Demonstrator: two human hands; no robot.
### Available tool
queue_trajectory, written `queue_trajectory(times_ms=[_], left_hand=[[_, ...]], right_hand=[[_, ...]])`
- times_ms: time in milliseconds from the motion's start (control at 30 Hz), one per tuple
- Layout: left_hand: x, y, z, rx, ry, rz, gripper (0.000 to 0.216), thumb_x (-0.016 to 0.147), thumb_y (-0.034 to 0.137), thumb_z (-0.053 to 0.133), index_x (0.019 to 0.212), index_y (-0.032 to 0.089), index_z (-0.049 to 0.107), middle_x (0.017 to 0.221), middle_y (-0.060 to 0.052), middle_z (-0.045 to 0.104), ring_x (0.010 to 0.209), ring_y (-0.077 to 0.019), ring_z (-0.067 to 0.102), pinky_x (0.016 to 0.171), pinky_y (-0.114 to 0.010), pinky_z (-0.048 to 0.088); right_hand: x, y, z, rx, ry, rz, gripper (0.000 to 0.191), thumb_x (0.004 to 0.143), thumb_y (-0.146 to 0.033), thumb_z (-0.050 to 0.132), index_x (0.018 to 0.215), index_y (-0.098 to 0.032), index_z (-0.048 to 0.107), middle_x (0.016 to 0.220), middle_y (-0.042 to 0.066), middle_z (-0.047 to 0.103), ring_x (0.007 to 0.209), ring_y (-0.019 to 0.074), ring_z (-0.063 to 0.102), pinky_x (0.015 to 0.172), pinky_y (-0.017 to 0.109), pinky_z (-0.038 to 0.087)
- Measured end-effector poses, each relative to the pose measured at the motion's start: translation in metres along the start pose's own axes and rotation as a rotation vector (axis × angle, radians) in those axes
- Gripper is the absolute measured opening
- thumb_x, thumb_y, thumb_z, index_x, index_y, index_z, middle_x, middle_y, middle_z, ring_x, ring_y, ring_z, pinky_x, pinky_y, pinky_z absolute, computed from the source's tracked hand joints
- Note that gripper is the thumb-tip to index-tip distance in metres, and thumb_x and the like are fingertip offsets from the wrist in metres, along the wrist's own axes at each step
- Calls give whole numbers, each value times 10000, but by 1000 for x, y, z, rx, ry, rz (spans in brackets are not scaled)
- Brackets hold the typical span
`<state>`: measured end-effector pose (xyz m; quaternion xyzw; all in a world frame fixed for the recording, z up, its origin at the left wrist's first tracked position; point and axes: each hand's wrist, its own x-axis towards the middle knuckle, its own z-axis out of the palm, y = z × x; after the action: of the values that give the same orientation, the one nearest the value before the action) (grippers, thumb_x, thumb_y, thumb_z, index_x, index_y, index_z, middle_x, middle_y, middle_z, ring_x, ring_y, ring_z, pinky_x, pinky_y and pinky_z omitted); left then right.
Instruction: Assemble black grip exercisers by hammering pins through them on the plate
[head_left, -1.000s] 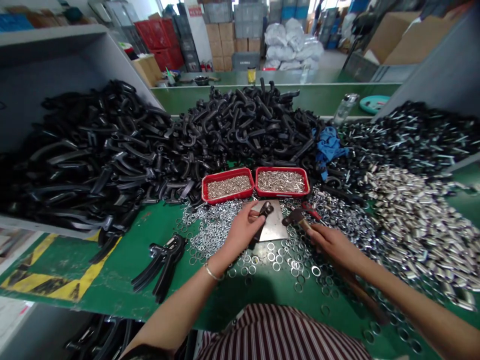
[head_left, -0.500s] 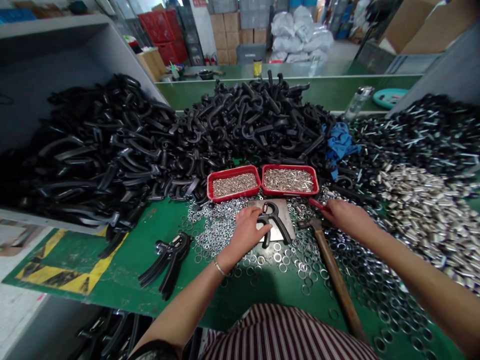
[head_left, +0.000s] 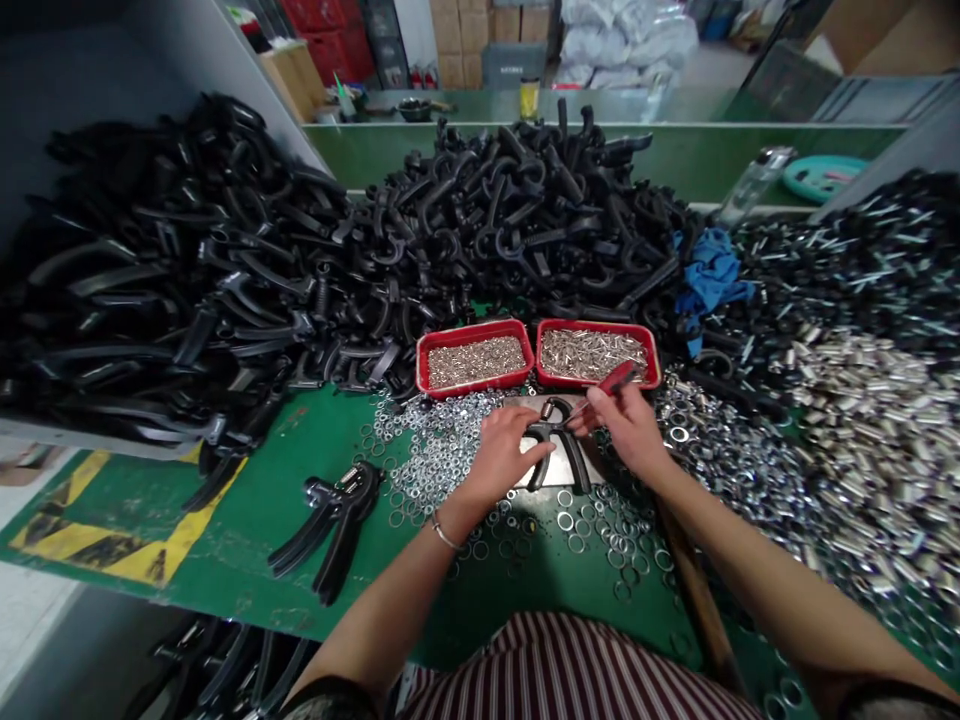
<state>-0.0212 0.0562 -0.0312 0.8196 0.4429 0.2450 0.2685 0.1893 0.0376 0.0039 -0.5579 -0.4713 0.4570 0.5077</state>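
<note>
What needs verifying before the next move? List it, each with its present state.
1. Left hand has hold of the black two-legged piece: ok.
2. Piece lies over the metal plate: ok.
3. Right hand grips the red-handled tool: ok.
4. Tool's tip touches the piece: cannot tell; they're too close together to judge.
5. Hammer head in plain view: not ok; only the wooden handle shows clearly.
6. Red trays upright, holding small metal parts: ok.
</note>
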Motion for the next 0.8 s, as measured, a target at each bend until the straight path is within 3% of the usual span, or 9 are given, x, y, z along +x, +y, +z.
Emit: queue_trajectory(times_ms=[133,433,600,700,800], left_hand=[[2,-2,0,-11,-15,-17,446,864,472,713,1221,222,621,1261,-67,638,1206,-264,525,1066,-427,360],[3,-4,0,-20,-51,-34,452,874,499,689,1230,230,618,1286,-70,627,1224,-275,511,1068,-434,352],[2,-4,0,-19,-50,-19,456,879,496,683,1244,232,606,1293,-69,622,1231,-275,506,1068,-433,349],[1,-3,-1,-12,-56,-17,492,865,488,702,1265,224,589,1305,-77,611,1232,-283,501,1062,-441,353],[1,-2,-2,-14,-63,-7,541,839,490,728,1281,216,576,1306,-82,602,1238,-290,494,1059,-448,356]], right_hand=[[-2,13,14,21,2,22,367,898,-584,600,995,-275,430,874,22,731,692,218,727,641,391,627],[-2,13,15,-91,16,56,386,901,-626,560,1001,-281,418,882,40,740,739,242,733,675,414,627],[-10,10,19,-209,73,-1,344,931,-605,522,1002,-279,440,858,48,731,699,234,712,687,412,615],[-14,11,21,-313,26,-42,311,951,-569,503,1039,-276,448,877,71,729,757,260,716,721,429,602],[-10,11,23,-559,-35,-145,297,950,-524,501,1032,-239,482,922,127,716,844,304,710,791,456,563]])
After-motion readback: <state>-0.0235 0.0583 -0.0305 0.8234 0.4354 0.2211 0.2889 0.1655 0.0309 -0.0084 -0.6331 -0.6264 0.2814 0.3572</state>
